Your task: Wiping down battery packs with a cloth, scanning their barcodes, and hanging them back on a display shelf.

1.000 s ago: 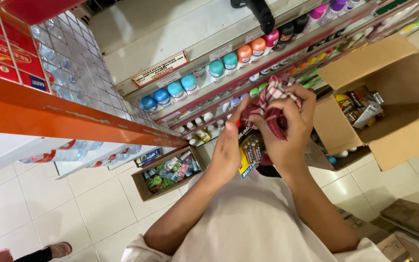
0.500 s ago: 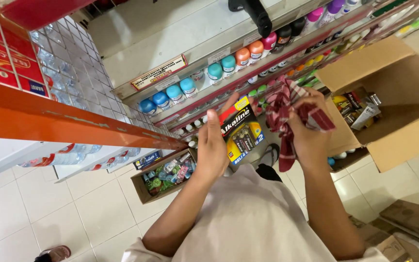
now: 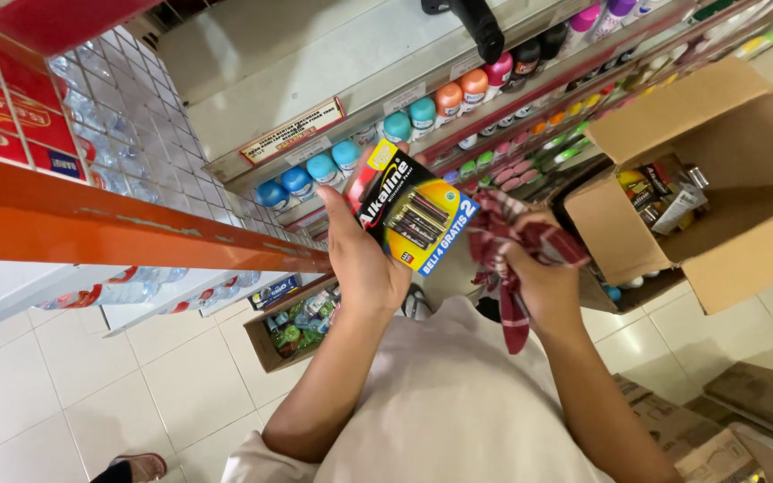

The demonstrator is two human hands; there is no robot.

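Batteries in a blister card sit in our left hand, held up in front of the shelf. The thumb runs along the card's left edge and the fingers are hidden behind the back, so the grip is a flat clasp from below. The card is thin printed board, yellow, red and black, with a clear plastic bubble over a row of slim cylinders. We judge it stiff enough to hold by one edge, yet top-heavy, since the cells carry the weight. The glossy face looks slick, so the edges or the bare back make the safer hold — not the bubble, which could dent.

Our right hand is clenched round a cloth, red and white checked, soft and crumpled, with a tail hanging below the fist. It is light and limp, and any handful will do.

Behind the card stand rows of roll-on bottles with rounded caps in blue, teal, orange and pink — hard, smooth plastic. To the right an open box of matte corrugated board holds more packs, and a smaller tray of goods rests on the pale tiled floor.
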